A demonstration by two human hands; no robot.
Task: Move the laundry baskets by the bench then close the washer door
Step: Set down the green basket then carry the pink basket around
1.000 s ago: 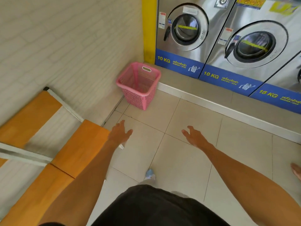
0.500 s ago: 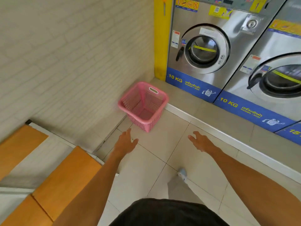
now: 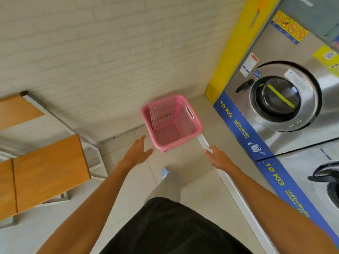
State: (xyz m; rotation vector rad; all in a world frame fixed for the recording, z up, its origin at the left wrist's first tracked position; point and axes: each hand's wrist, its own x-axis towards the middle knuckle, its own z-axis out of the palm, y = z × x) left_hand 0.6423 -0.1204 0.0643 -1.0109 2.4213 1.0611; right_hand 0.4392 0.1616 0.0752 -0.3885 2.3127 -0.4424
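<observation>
Hands reach out with fingers spread, holding nothing: left hand (image 3: 138,153) just short of the pink laundry basket (image 3: 171,123); right hand (image 3: 218,156) beside the washer (image 3: 278,99) plinth.

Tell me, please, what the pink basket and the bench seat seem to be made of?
The basket looks like moulded plastic, matte pink: its walls are a regular grid of small holes, with a cut-out handle slot. The bench seat looks like wood or a wood-look laminate, smooth orange-brown, on a pale frame, probably painted metal.

Tiled floor (image 3: 198,197) — pink basket (image 3: 171,123) upright on it, nr wall corner
</observation>
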